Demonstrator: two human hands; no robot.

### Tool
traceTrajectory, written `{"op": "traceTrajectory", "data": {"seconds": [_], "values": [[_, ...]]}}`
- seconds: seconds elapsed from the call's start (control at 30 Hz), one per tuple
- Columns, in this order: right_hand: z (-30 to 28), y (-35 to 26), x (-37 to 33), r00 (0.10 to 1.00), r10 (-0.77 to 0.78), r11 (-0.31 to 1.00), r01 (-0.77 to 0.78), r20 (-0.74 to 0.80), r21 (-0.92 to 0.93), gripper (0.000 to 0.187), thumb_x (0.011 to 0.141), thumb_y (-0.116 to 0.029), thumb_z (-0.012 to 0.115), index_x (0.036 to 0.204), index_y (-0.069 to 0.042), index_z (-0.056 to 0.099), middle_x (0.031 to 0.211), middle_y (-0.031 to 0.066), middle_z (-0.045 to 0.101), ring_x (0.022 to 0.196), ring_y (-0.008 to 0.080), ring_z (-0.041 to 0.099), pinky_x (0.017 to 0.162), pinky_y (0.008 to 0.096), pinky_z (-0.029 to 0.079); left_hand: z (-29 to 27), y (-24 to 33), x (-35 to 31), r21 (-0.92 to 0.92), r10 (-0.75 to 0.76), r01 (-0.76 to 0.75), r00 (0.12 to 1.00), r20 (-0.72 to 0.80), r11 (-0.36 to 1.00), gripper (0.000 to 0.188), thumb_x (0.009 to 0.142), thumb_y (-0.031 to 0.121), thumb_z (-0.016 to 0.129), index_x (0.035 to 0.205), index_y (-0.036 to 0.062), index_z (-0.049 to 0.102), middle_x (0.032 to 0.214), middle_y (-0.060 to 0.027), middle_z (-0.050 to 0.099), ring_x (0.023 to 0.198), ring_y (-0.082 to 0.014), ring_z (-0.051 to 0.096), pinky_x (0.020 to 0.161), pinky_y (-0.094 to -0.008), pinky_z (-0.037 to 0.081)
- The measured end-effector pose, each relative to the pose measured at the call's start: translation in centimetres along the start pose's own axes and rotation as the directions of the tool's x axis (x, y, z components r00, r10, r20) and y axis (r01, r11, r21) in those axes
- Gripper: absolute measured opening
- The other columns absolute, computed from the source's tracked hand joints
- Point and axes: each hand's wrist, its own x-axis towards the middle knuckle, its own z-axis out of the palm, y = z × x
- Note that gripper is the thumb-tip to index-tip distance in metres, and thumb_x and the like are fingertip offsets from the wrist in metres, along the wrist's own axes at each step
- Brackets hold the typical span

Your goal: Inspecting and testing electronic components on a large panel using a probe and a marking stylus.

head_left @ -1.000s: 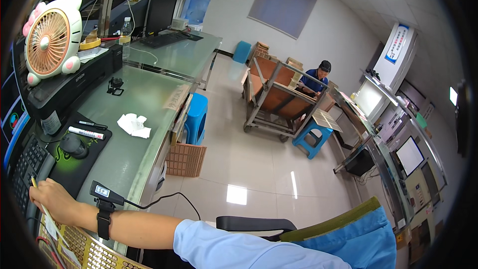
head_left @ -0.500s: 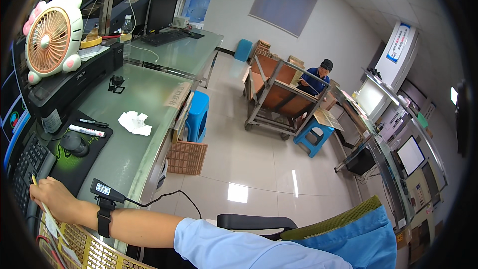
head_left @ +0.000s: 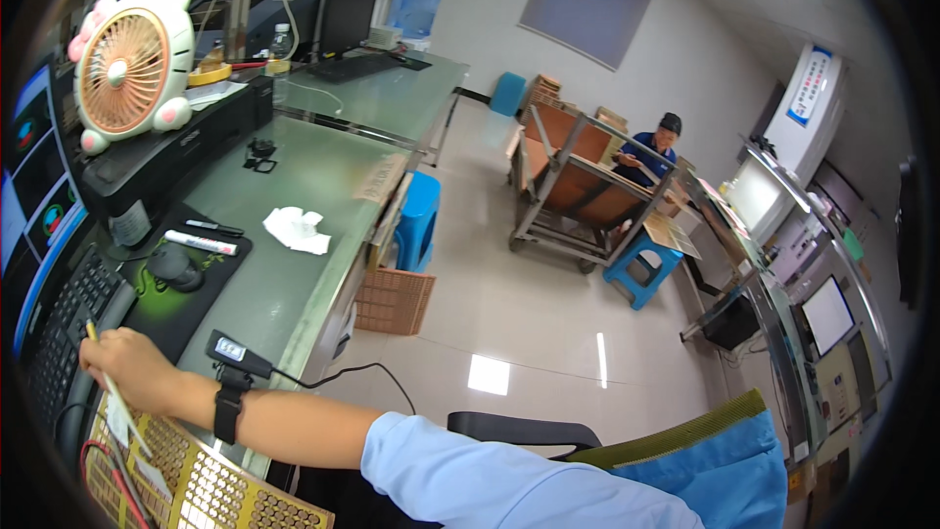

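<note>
My right hand (head_left: 132,369), at the end of an arm in a light blue sleeve, is closed round a thin pale stick (head_left: 116,397) with a yellow upper end. The stick slants over a yellow panel (head_left: 211,492) covered in rows of small shiny round spots. White paper slips and red and dark leads (head_left: 119,480) lie on the panel's left part. Just beyond the hand is a black keyboard (head_left: 70,318). A black device with a small lit screen (head_left: 231,350) is strapped at my wrist, with a cable running from it. My left hand is out of view.
A mouse (head_left: 176,269), a white marker (head_left: 201,242) and a black pen lie by the mouse pad. Crumpled white paper (head_left: 297,230) rests on the green desk. A cat-shaped fan (head_left: 132,69) stands on a black printer. Farther off, a person sits behind a metal cart (head_left: 587,186).
The whole view has shifted, so the scene appears farther right, and more of the yellow panel shows. My right hand keeps its grip on the stick.
</note>
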Motion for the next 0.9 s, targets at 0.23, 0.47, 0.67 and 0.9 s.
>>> {"op": "traceTrajectory", "data": {"seconds": [0.23, 0.47, 0.67, 0.9], "values": [[-0.3, -1.8, 0.0, 0.977, 0.089, 0.992, -0.105, 0.194, 0.069, 0.016, 0.085, -0.008, 0.061, 0.100, -0.006, 0.066, 0.092, 0.0139, 0.068, 0.086, 0.0300, 0.067, 0.075, 0.0377, 0.053, -8.7, 2.8, -5.0, -0.064, 0.232, -0.270, 0.909, -0.346, 0.961, 0.011, 0.085, 0.007, 0.064, 0.092, -0.0002, 0.061, 0.078, -0.0050, 0.060, 0.061, -0.0150, 0.056, 0.057, -0.0314, 0.046], [-2.7, -0.8, -0.4, 0.977, 0.143, 0.984, -0.158, 0.158, 0.087, 0.011, 0.090, -0.012, 0.062, 0.099, -0.006, 0.064, 0.089, 0.0152, 0.067, 0.080, 0.0312, 0.068, 0.069, 0.0375, 0.054, -14.6, 11.0, -12.9, -0.074, 0.684, -0.859, 0.453, -0.572, 0.507, 0.010, 0.085, 0.006, 0.065, 0.091, -0.0005, 0.061, 0.077, -0.0046, 0.060, 0.059, -0.0143, 0.056, 0.055, -0.0310, 0.046], [-2.0, -1.7, 0.4, 0.981, 0.089, 0.986, -0.110, 0.170, 0.122, 0.008, 0.090, -0.011, 0.061, 0.097, -0.007, 0.062, 0.077, 0.0098, 0.066, 0.072, 0.0288, 0.067, 0.064, 0.0378, 0.052, -12.8, 9.5, -11.7, -0.038, 0.527, -0.609, 0.715, -0.460, 0.792, 0.010, 0.084, 0.005, 0.065, 0.091, -0.0007, 0.061, 0.076, -0.0042, 0.059, 0.058, -0.0136, 0.055, 0.054, -0.0307, 0.046], [-2.1, -1.5, -0.1, 0.977, 0.106, 0.991, -0.119, 0.188, 0.061, 0.010, 0.088, -0.012, 0.063, 0.097, -0.007, 0.063, 0.080, 0.0139, 0.066, 0.075, 0.0334, 0.066, 0.065, 0.0408, 0.052, -6.3, -4.9, -1.8, 0.875, -0.149, -0.050, 0.979, 0.138, 0.482, 0.048, 0.088, 0.053, 0.059, 0.093, 0.0054, 0.058, 0.079, -0.0124, 0.068, 0.064, -0.0302, 0.067, 0.055, -0.0383, 0.052]]}}
